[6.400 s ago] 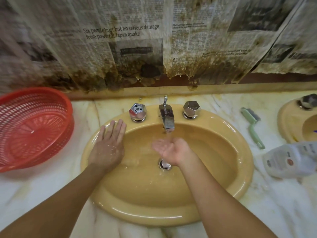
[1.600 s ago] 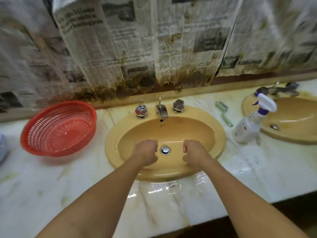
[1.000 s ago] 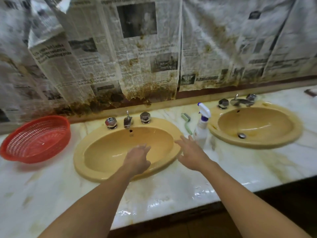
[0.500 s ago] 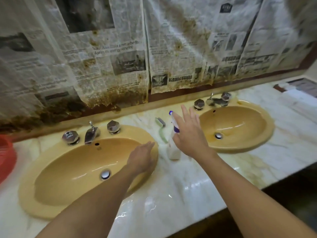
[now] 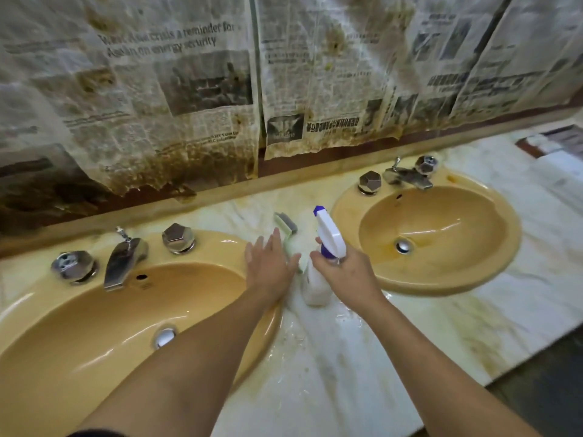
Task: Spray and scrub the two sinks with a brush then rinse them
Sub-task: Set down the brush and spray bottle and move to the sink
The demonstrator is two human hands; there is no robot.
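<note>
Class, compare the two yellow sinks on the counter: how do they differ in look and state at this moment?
The left sink looks clean and evenly glossy; the right sink has a brownish-orange stain around its drain. The person's left forearm reaches across the left sink; nothing hangs over the right sink. The left sink fills more of the view, being nearer the camera. Both are oval, yellow, dry-tapped, with faceted chrome knobs.

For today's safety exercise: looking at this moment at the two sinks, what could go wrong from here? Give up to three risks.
1. The right hand closes on the spray bottle with wet fingers; it might slip or tip on the wet marble counter.
2. The nozzle points towards the newspaper-covered wall, so a squeeze now could miss the right sink.
3. The left hand reaches over the green brush and could knock it aside.
</note>
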